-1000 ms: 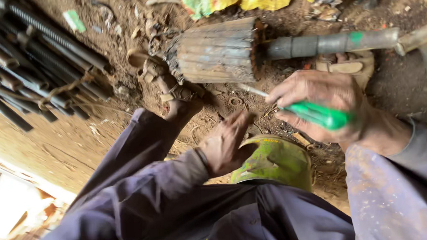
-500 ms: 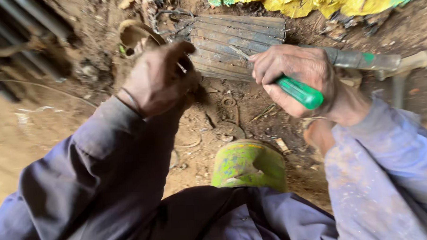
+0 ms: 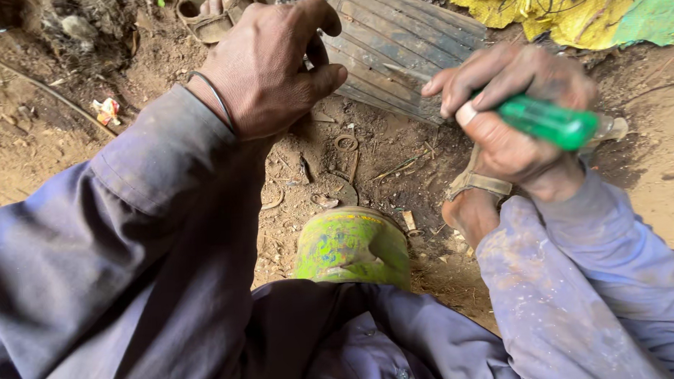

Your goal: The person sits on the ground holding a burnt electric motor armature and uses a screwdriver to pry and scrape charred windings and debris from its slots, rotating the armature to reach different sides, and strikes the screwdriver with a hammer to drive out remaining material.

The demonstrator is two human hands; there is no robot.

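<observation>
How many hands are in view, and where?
2. The left hand rests by the ribbed metal cylinder; the right hand holds a green-handled screwdriver against it. None seem hidden.

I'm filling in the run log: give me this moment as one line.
left hand: on ribbed cylinder | right hand: grips green-handled screwdriver, tip at cylinder | green can: on dirt between knees

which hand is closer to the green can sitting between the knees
Right. The right hand, gripping a green-handled screwdriver, is up and to the right of the green can. The left hand is farther up, resting by the ribbed metal cylinder.
</observation>
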